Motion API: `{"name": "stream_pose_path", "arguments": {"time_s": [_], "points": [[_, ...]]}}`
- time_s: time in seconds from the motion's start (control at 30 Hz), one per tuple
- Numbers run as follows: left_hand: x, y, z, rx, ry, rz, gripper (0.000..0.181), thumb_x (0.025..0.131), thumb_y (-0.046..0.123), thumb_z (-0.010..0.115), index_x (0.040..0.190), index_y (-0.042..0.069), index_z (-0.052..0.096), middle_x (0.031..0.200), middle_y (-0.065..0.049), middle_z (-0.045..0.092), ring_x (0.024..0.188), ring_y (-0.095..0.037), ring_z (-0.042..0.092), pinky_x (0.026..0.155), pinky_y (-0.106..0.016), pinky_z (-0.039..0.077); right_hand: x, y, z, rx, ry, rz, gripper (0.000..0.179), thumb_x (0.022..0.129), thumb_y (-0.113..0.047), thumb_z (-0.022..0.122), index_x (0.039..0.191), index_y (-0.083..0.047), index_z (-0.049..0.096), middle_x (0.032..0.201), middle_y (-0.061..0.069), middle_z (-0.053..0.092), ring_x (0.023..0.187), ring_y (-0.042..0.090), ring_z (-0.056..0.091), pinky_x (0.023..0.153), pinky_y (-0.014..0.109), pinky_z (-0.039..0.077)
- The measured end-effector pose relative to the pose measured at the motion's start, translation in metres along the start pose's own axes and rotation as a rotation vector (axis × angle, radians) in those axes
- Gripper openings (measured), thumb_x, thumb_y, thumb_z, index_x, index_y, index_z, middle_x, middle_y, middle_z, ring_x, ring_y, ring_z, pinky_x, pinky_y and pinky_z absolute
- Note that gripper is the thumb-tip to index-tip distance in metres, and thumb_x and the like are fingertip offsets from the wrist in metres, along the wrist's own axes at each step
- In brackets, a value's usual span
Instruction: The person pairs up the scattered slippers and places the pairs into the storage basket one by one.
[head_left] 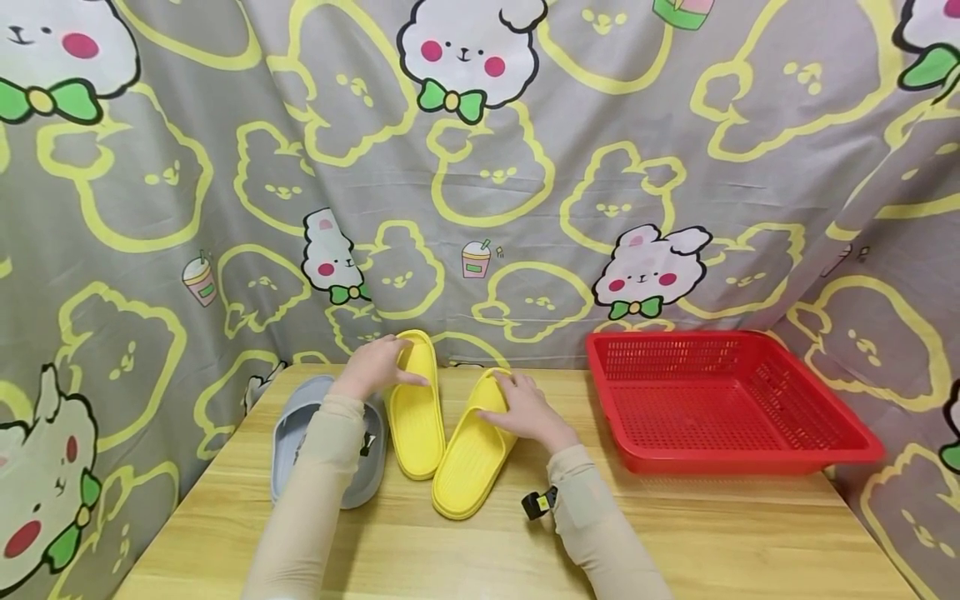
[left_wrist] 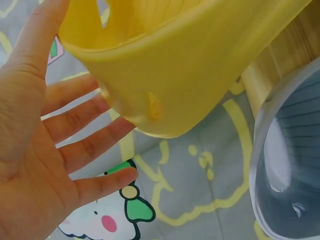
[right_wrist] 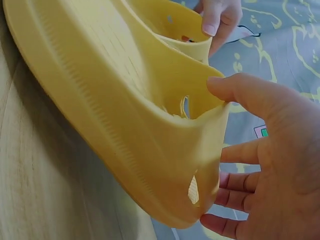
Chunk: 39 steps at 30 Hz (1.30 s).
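Two yellow slippers stand side by side, toes away from me. My left hand (head_left: 372,368) pinches the strap of the left yellow slipper (head_left: 416,429), thumb at the strap's edge and fingertips against its outer side. On the right yellow slipper (head_left: 467,473), my right hand (head_left: 528,412) grips the strap likewise; the right wrist view shows the thumb over the strap edge and fingers along the outside. The right slipper's toe is tilted up in that view. Grey footwear (head_left: 369,475) lies left of the yellow pair, partly hidden by my left forearm; one or two pieces, I cannot tell.
A red perforated plastic basket (head_left: 641,461) sits at the right back of the wooden table (head_left: 720,533). Behind and at both sides hangs a grey patterned curtain (head_left: 517,233). A small black device (head_left: 537,504) is at my right wrist.
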<state>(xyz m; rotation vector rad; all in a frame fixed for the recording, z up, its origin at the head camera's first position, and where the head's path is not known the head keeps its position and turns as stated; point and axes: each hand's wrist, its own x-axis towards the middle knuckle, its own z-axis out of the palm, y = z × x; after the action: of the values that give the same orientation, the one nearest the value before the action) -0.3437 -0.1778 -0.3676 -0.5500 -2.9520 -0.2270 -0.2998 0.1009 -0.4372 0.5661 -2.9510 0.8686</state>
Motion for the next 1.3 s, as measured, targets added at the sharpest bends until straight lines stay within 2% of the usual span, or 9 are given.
{"name": "stream_pose_path", "arguments": {"time_s": [0.17, 0.43, 0.63, 0.73, 0.83, 0.93, 1.07, 1.3], "points": [[-0.008, 0.002, -0.002, 0.009, 0.072, -0.031, 0.091, 0.069, 0.067, 0.075, 0.133, 0.004, 0.058, 0.132, -0.024, 0.059, 0.108, -0.044, 0.062, 0.090, -0.055, 0.051, -0.003, 0.002, -0.002, 0.039, 0.005, 0.018, 0.087, 0.086, -0.052, 0.067, 0.150, -0.004, 0.034, 0.154, 0.030, 0.026, 0.145, 0.045, 0.022, 0.115, 0.060, 0.024], [-0.017, -0.003, -0.003, 0.000, 0.140, -0.090, 0.091, 0.070, 0.069, 0.073, 0.134, 0.006, 0.056, 0.126, -0.022, 0.061, 0.097, -0.040, 0.065, 0.078, -0.053, 0.054, -0.004, 0.007, -0.002, 0.060, 0.049, 0.017, 0.084, 0.083, -0.051, 0.070, 0.146, -0.003, 0.041, 0.149, 0.027, 0.034, 0.138, 0.041, 0.030, 0.111, 0.059, 0.028], [-0.022, -0.009, -0.001, -0.042, 0.154, -0.146, 0.092, 0.073, 0.070, 0.070, 0.137, 0.006, 0.052, 0.129, -0.024, 0.057, 0.098, -0.041, 0.064, 0.080, -0.054, 0.052, -0.007, 0.009, -0.004, 0.062, 0.106, 0.016, 0.079, 0.079, -0.049, 0.074, 0.140, -0.005, 0.048, 0.124, 0.016, 0.047, 0.118, 0.031, 0.041, 0.097, 0.051, 0.036], [-0.026, -0.011, 0.000, -0.069, 0.165, -0.173, 0.092, 0.073, 0.069, 0.069, 0.138, 0.006, 0.051, 0.130, -0.023, 0.056, 0.103, -0.041, 0.063, 0.084, -0.055, 0.051, -0.009, 0.008, -0.006, 0.058, 0.142, 0.008, 0.078, 0.077, -0.048, 0.076, 0.137, -0.006, 0.050, 0.112, 0.012, 0.047, 0.107, 0.028, 0.042, 0.088, 0.046, 0.036], [-0.030, -0.011, 0.002, -0.083, 0.178, -0.192, 0.090, 0.074, 0.067, 0.070, 0.139, 0.007, 0.051, 0.130, -0.022, 0.056, 0.104, -0.042, 0.062, 0.085, -0.056, 0.050, -0.010, 0.007, -0.007, 0.041, 0.173, 0.007, 0.078, 0.075, -0.049, 0.077, 0.136, -0.009, 0.051, 0.107, 0.010, 0.047, 0.102, 0.026, 0.042, 0.085, 0.043, 0.034], [-0.035, -0.010, 0.002, -0.086, 0.194, -0.214, 0.088, 0.076, 0.064, 0.070, 0.141, 0.009, 0.049, 0.130, -0.021, 0.056, 0.103, -0.042, 0.062, 0.081, -0.056, 0.051, -0.010, 0.006, -0.007, 0.030, 0.198, 0.006, 0.078, 0.073, -0.049, 0.078, 0.136, -0.011, 0.052, 0.108, 0.010, 0.048, 0.103, 0.026, 0.041, 0.086, 0.044, 0.034], [-0.041, -0.008, 0.003, -0.112, 0.226, -0.252, 0.085, 0.077, 0.059, 0.071, 0.143, 0.012, 0.047, 0.134, -0.020, 0.055, 0.104, -0.044, 0.061, 0.080, -0.057, 0.050, -0.010, 0.007, -0.006, 0.030, 0.231, 0.002, 0.077, 0.072, -0.048, 0.079, 0.135, -0.012, 0.053, 0.120, 0.014, 0.048, 0.113, 0.030, 0.039, 0.092, 0.049, 0.034], [-0.049, -0.006, 0.009, -0.158, 0.329, -0.297, 0.083, 0.075, 0.057, 0.072, 0.141, 0.013, 0.047, 0.131, -0.019, 0.057, 0.106, -0.044, 0.059, 0.084, -0.058, 0.048, -0.009, 0.009, -0.006, 0.052, 0.268, -0.021, 0.074, 0.071, -0.045, 0.081, 0.131, -0.011, 0.055, 0.142, 0.016, 0.038, 0.134, 0.035, 0.029, 0.103, 0.056, 0.029]]}}
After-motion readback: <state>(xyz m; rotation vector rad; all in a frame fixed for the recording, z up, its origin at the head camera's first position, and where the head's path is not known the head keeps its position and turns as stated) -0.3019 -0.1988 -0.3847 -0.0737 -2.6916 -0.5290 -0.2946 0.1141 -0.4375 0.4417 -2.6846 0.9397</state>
